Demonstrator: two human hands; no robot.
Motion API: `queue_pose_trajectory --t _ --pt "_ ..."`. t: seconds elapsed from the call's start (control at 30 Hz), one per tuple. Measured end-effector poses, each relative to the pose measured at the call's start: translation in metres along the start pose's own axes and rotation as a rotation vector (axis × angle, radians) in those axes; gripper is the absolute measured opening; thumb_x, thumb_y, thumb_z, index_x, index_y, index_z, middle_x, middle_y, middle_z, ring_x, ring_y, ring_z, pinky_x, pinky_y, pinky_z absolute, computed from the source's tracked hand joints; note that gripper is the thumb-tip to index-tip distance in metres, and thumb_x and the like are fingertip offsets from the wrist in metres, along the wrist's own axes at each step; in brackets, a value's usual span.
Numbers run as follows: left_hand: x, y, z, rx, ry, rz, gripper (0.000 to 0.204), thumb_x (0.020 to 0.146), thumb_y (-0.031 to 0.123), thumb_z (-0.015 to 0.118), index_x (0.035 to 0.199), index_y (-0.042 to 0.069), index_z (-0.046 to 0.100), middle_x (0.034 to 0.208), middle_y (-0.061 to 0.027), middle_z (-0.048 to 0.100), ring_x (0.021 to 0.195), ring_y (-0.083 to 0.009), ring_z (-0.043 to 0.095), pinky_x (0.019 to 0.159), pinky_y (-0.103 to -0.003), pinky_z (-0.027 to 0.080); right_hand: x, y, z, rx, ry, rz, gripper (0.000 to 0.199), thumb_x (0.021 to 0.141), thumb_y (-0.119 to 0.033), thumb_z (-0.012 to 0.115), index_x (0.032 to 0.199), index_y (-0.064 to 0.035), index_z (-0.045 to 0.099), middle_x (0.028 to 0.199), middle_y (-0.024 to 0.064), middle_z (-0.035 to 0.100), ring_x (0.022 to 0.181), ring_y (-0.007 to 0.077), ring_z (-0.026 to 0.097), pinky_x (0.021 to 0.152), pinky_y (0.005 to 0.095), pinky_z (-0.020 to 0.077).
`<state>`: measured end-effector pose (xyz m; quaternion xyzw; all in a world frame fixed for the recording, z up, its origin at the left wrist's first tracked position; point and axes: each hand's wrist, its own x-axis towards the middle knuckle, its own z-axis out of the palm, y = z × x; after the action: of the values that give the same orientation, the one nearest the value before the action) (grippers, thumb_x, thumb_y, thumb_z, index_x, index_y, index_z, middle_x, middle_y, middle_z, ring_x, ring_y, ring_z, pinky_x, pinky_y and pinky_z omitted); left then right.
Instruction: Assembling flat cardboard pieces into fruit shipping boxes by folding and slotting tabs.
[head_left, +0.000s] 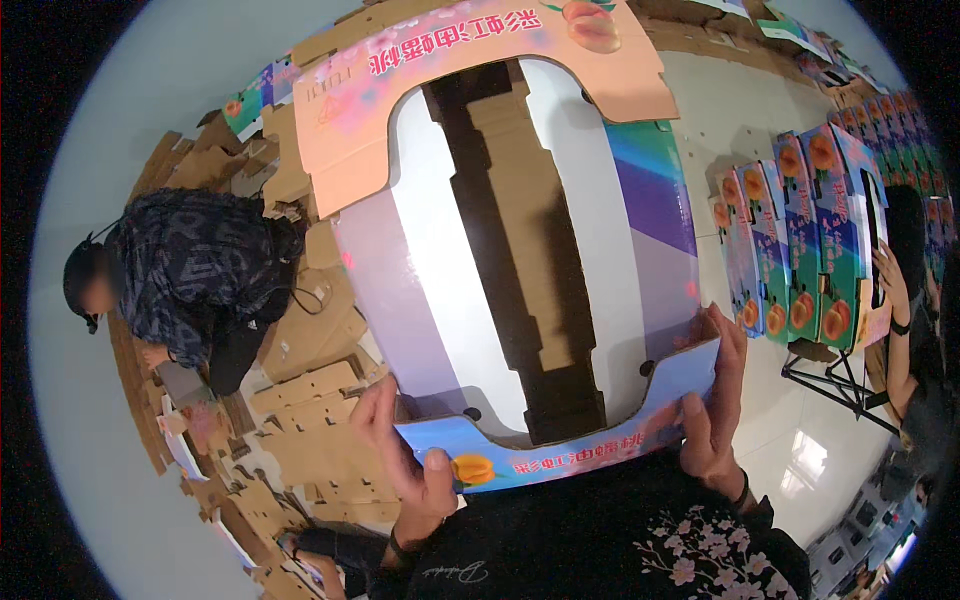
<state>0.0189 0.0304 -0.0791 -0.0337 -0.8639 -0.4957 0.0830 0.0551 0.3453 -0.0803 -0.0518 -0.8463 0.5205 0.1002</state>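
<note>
I hold a large printed cardboard box blank [640, 190] up in front of me, with pink, purple and blue panels, peach pictures and a big rounded cut-out. Through the cut-out a brown corrugated cardboard insert [520, 230] shows. My left hand [410, 460] grips the near blue flap at its lower left corner, thumb on top. My right hand [715, 400] clasps the lower right corner of the same flap, fingers wrapped over the edge.
A person in a dark patterned jacket [190, 270] crouches at the left among piles of flat brown cardboard pieces [310, 420]. At the right, several folded colourful boxes [810, 240] stand in a row, with another person's hand [890, 280] on them. A folding stand [835, 375] sits on the white tiled floor.
</note>
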Motion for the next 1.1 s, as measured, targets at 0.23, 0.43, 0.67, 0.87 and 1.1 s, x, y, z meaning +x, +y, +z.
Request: queue_pose_trajectory --t 0.23,0.43,0.67,0.87,1.1 --pt "-0.008 -0.003 -0.001 -0.100 -0.009 -0.061 0.069 0.101 0.046 0.046 0.142 -0.010 0.049 0.135 -0.0241 0.042 0.129 -0.0355 0.041 0.112 -0.048 0.029 0.007 -0.009 0.002 0.185 0.039 0.093 0.056 0.104 -0.034 0.044 0.145 0.0035 0.045 0.146 0.0197 0.041 0.130 0.0281 0.048 0.101 0.0403 0.0481" --pt "0.004 0.003 -0.001 -0.160 -0.054 -0.165 0.066 0.100 0.040 0.051 0.146 -0.006 0.046 0.139 -0.0210 0.041 0.132 -0.0323 0.040 0.115 -0.046 0.027 0.016 -0.012 0.007 0.230 0.083 0.122 0.046 0.107 -0.025 0.044 0.144 0.0034 0.043 0.140 0.0173 0.044 0.118 0.0257 0.056 0.098 0.0391 0.0488" --pt "0.009 -0.006 0.018 -0.512 0.045 -0.399 0.079 0.093 0.042 0.060 0.152 -0.003 0.034 0.150 -0.0186 0.042 0.139 -0.0286 0.043 0.116 -0.044 0.034 0.026 0.001 0.015 0.211 0.115 0.142 0.046 0.106 -0.021 0.048 0.145 0.0029 0.041 0.140 0.0154 0.049 0.123 0.0229 0.053 0.101 0.0388 0.0456" --pt "0.010 0.002 0.004 -0.691 -0.326 -0.754 0.104 0.087 0.040 0.071 0.162 0.002 0.010 0.154 -0.0197 0.034 0.141 -0.0296 0.039 0.114 -0.045 0.037 0.026 0.007 0.010 0.207 0.134 0.087 0.045 0.105 -0.020 0.051 0.142 0.0041 0.044 0.137 0.0162 0.052 0.121 0.0238 0.055 0.100 0.0386 0.0466" --pt "0.034 0.007 0.052 -0.809 -0.061 -0.280 0.103 0.079 0.031 0.079 0.155 0.002 0.016 0.147 -0.0189 0.037 0.136 -0.0292 0.041 0.112 -0.044 0.038 0.054 -0.015 -0.011 -0.381 0.392 -0.272 0.055 0.100 -0.022 0.058 0.145 0.0035 0.041 0.142 0.0190 0.051 0.124 0.0279 0.055 0.103 0.0432 0.0457"
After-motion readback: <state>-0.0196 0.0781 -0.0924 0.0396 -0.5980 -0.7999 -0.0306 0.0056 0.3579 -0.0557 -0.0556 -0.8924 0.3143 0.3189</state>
